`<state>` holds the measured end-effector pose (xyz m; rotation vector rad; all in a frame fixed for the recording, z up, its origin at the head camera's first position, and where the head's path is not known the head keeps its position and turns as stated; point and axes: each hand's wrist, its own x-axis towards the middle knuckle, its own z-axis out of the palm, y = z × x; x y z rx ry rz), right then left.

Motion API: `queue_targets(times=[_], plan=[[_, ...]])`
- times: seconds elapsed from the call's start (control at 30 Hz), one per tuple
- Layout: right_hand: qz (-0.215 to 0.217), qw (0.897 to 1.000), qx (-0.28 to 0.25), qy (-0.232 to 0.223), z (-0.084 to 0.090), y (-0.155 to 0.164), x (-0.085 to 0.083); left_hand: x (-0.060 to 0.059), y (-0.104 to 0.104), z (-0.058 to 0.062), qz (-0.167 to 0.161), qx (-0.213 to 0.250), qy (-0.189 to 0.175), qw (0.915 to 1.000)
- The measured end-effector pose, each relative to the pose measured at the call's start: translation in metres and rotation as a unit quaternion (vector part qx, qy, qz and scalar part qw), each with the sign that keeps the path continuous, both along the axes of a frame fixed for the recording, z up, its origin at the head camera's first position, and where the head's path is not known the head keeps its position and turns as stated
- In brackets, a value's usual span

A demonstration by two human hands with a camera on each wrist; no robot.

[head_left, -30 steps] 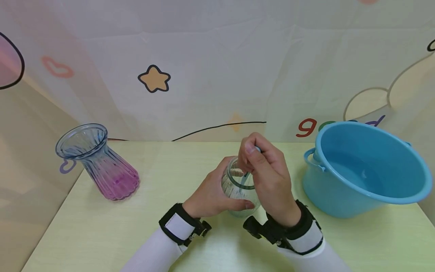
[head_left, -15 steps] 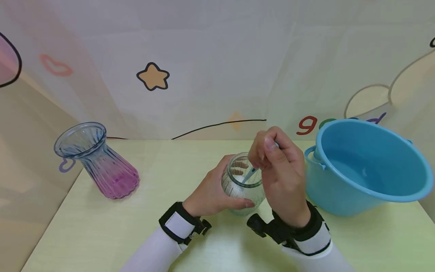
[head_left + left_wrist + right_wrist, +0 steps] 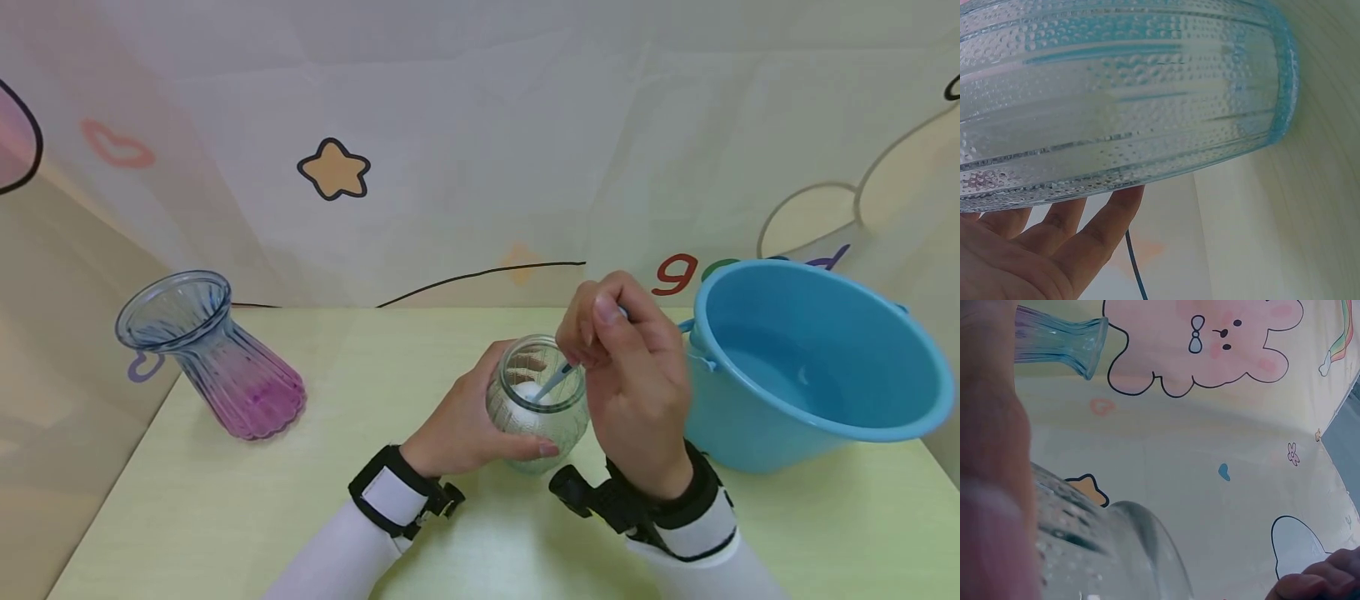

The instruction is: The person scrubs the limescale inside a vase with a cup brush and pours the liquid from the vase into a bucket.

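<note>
A small round textured glass jar (image 3: pixel 536 412) stands on the pale green table (image 3: pixel 225 517) in the head view, with something white inside. My left hand (image 3: pixel 461 425) grips the jar's side; the left wrist view is filled by the dotted jar (image 3: pixel 1122 94) above my left fingers (image 3: pixel 1054 244). My right hand (image 3: pixel 630 375) pinches a thin blue-handled tool (image 3: pixel 557 379), perhaps a spoon, whose lower end dips into the jar's mouth. The right wrist view shows the jar's rim (image 3: pixel 1141 550) close up and blurred.
A large blue plastic basin (image 3: pixel 810 367) holding water sits just right of my right hand. A ribbed glass vase (image 3: pixel 217 358), blue at the top and pink at the base, stands at the table's left. A cartoon-printed cloth backdrop (image 3: pixel 480 142) hangs behind.
My right hand has shifted right and slightly up, tilting the tool so the jar's mouth and its white contents show. The left hand keeps its hold on the jar.
</note>
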<state>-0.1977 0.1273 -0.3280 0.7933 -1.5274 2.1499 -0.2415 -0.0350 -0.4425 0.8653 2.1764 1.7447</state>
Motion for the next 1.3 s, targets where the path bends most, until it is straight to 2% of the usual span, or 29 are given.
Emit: queue_targets(times=[0.13, 0.43, 0.7, 1.03, 1.3], plan=[[-0.007, 0.999, 0.035, -0.017, 0.0, -0.001, -0.001, 0.0, -0.001, -0.001, -0.005, 0.009, -0.004, 0.9999], [-0.022, 0.995, 0.092, -0.023, -0.004, -0.006, -0.005, -0.001, 0.0, -0.001, -0.016, 0.018, -0.011, 0.9996], [-0.036, 0.988, 0.149, -0.036, -0.009, -0.011, -0.008, -0.001, 0.0, -0.002, -0.02, 0.028, -0.023, 0.9992], [-0.029, 0.986, 0.161, -0.033, -0.014, -0.015, -0.01, -0.001, 0.0, -0.003, -0.028, 0.026, -0.019, 0.9991], [-0.012, 0.995, 0.099, 0.0, -0.013, -0.015, -0.01, -0.001, 0.0, -0.003, -0.03, 0.029, -0.025, 0.9988]])
